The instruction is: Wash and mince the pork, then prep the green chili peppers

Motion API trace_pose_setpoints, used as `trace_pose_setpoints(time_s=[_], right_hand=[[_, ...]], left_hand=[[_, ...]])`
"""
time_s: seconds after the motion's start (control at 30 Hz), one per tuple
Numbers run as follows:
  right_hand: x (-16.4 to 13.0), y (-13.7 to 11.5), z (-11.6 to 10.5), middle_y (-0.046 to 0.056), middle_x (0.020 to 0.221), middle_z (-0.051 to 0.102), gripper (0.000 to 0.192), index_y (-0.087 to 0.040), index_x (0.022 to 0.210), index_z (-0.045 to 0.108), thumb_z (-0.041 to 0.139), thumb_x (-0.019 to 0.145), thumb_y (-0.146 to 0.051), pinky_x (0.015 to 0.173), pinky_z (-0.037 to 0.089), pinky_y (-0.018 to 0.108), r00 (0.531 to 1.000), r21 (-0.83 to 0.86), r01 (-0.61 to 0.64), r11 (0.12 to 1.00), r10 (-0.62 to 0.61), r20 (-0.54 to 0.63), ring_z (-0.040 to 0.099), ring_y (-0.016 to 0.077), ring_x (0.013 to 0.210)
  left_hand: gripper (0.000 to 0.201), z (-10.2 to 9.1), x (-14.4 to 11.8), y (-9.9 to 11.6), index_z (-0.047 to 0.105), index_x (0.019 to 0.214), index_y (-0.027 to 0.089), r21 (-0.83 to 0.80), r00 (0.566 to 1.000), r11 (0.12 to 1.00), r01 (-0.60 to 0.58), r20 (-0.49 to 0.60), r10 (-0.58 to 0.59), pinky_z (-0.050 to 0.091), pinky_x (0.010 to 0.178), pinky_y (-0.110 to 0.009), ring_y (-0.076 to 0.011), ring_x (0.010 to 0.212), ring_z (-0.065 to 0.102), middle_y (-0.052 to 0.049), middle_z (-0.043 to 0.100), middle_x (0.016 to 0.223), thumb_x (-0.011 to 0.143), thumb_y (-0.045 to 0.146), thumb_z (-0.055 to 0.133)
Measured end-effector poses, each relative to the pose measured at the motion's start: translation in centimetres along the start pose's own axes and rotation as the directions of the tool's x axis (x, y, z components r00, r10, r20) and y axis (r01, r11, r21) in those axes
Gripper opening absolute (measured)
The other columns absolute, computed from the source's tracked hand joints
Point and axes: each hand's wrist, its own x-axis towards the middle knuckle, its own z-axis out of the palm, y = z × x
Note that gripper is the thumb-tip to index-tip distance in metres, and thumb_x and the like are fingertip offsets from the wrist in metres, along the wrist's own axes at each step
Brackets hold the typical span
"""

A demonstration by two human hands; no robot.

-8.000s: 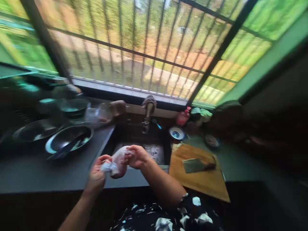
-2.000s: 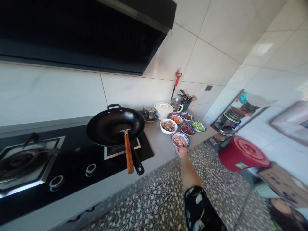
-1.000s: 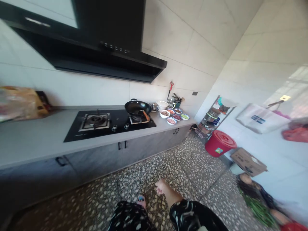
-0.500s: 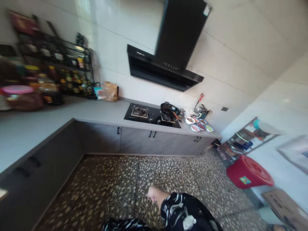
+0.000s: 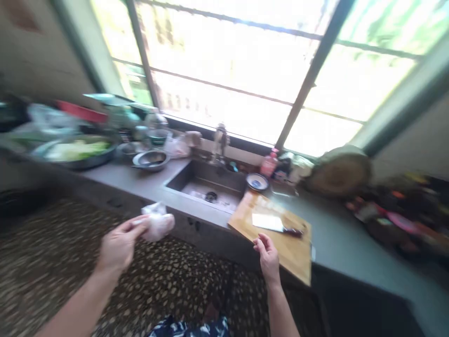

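My left hand (image 5: 121, 243) pinches a small white plastic bag (image 5: 157, 223) at its gathered side. The bag hangs bunched up in front of the counter edge; a pinkish tint shows through it, but its contents are blurred. My right hand (image 5: 267, 255) is closed with curled fingers at the near edge of the wooden cutting board (image 5: 293, 255), and nothing shows in it. A cleaver (image 5: 268, 222) with a dark handle lies flat on that board, just beyond the right hand. Left of the board is the sink (image 5: 196, 182), with a drain in its floor.
Behind the sink rises a faucet (image 5: 220, 140). A small plate (image 5: 257, 181) and a pink pump bottle (image 5: 269, 163) stand by the board. Leftward on the counter are a metal bowl (image 5: 151, 160) and a wide pan of greens (image 5: 79, 152). A round wooden block (image 5: 340, 173) leans at right.
The view has swung from the stove counter to the sink under the window. My left hand with the white bag has come into sight, and the right hand is now beside the cutting board.
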Motion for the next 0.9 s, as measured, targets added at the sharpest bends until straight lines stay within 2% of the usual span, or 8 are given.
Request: trace_pose_setpoints(time_s=[0.1, 0.2, 0.3, 0.33, 0.4, 0.47, 0.7, 0.9], right_hand=[[2.5, -2.4, 10.9, 0.005, 0.083, 0.062, 0.039, -0.015, 0.104, 0.056, 0.057, 0.077, -0.044, 0.069, 0.049, 0.028, 0.942, -0.01, 0.037, 0.999, -0.031, 0.334, 0.058, 0.0159, 0.072], [2.0, -3.6, 20.4, 0.002, 0.08, 0.061, 0.029, -0.018, 0.099, 0.059, 0.055, 0.08, -0.039, 0.064, 0.046, 0.025, 0.742, -0.049, 0.142, 0.989, -0.074, 0.667, 0.056, 0.0146, 0.069], [1.0, -3.9, 27.7, 0.0, 0.076, 0.06, 0.023, -0.02, 0.097, 0.062, 0.053, 0.081, -0.033, 0.062, 0.043, 0.023, 0.503, -0.05, 0.277, 0.96, -0.1, 0.858, 0.053, 0.0133, 0.067], [0.9, -3.7, 29.6, 0.0, 0.076, 0.06, 0.022, -0.02, 0.098, 0.062, 0.053, 0.081, -0.032, 0.061, 0.042, 0.022, 0.455, -0.047, 0.299, 0.953, -0.099, 0.885, 0.053, 0.0131, 0.066], [1.3, -2.9, 33.1, 0.0, 0.076, 0.061, 0.022, -0.021, 0.097, 0.062, 0.053, 0.08, -0.03, 0.061, 0.042, 0.022, 0.407, -0.061, 0.307, 0.95, -0.073, 0.911, 0.052, 0.0133, 0.067], [2.4, -1.5, 36.2, 0.0, 0.076, 0.061, 0.021, -0.021, 0.095, 0.063, 0.054, 0.078, -0.031, 0.062, 0.042, 0.023, 0.424, -0.112, 0.264, 0.958, -0.011, 0.905, 0.053, 0.0138, 0.068], [7.8, 3.4, 45.1, 0.001, 0.065, 0.057, 0.04, -0.017, 0.088, 0.058, 0.06, 0.066, -0.051, 0.05, 0.039, 0.024, 0.63, -0.282, -0.213, 0.936, 0.352, 0.692, 0.05, 0.0124, 0.051], [8.8, 4.6, 50.1, 0.003, 0.061, 0.057, 0.044, -0.023, 0.078, 0.06, 0.066, 0.051, -0.058, 0.049, 0.042, 0.029, 0.684, -0.399, -0.269, 0.876, 0.466, 0.561, 0.055, 0.0187, 0.053]], left_hand=[[0.042, -2.7, 2.4, -0.7, 0.069, 0.079, 0.013, -0.099, 0.998, 0.994, 0.045, 0.05, -0.04, 0.047, 0.068, -0.023, -0.0162, 0.072, 0.059, -0.003, 0.068, 0.078, 0.047, 0.037, 0.082], [0.044, -3.7, 4.4, -2.0, 0.071, 0.078, 0.015, -0.106, 0.997, 0.992, 0.075, 0.032, -0.072, 0.047, 0.061, -0.023, -0.0168, 0.068, 0.058, -0.004, 0.069, 0.076, 0.044, 0.041, 0.082], [0.042, -5.2, 7.4, -3.4, 0.072, 0.08, 0.015, -0.092, 0.996, 0.992, 0.091, 0.02, -0.089, 0.046, 0.061, -0.022, -0.0168, 0.067, 0.058, -0.005, 0.069, 0.077, 0.048, 0.041, 0.08], [0.041, -5.8, 8.8, -3.8, 0.072, 0.081, 0.015, -0.097, 0.996, 0.991, 0.091, 0.019, -0.09, 0.046, 0.061, -0.022, -0.0166, 0.067, 0.058, -0.005, 0.069, 0.077, 0.049, 0.04, 0.08], [0.04, -7.2, 12.5, -4.7, 0.072, 0.08, 0.015, -0.128, 0.996, 0.987, 0.094, 0.016, -0.093, 0.046, 0.062, -0.022, -0.0165, 0.068, 0.059, -0.005, 0.069, 0.077, 0.049, 0.04, 0.08], [0.04, -8.5, 17.0, -5.4, 0.072, 0.079, 0.015, -0.182, 0.994, 0.977, 0.108, 0.013, -0.108, 0.046, 0.064, -0.022, -0.0162, 0.069, 0.059, -0.005, 0.069, 0.078, 0.048, 0.039, 0.081], [0.042, -12.5, 33.8, -6.2, 0.07, 0.077, 0.012, -0.425, 0.955, 0.864, 0.271, 0.009, -0.295, 0.045, 0.057, -0.02, -0.012, 0.061, 0.057, -0.004, 0.066, 0.07, 0.043, 0.032, 0.084], [0.019, -14.9, 43.2, -6.0, 0.066, 0.075, 0.012, -0.627, 0.876, 0.694, 0.354, -0.038, -0.482, 0.046, 0.054, -0.017, -0.0082, 0.056, 0.057, -0.003, 0.065, 0.068, 0.06, 0.004, 0.073]])
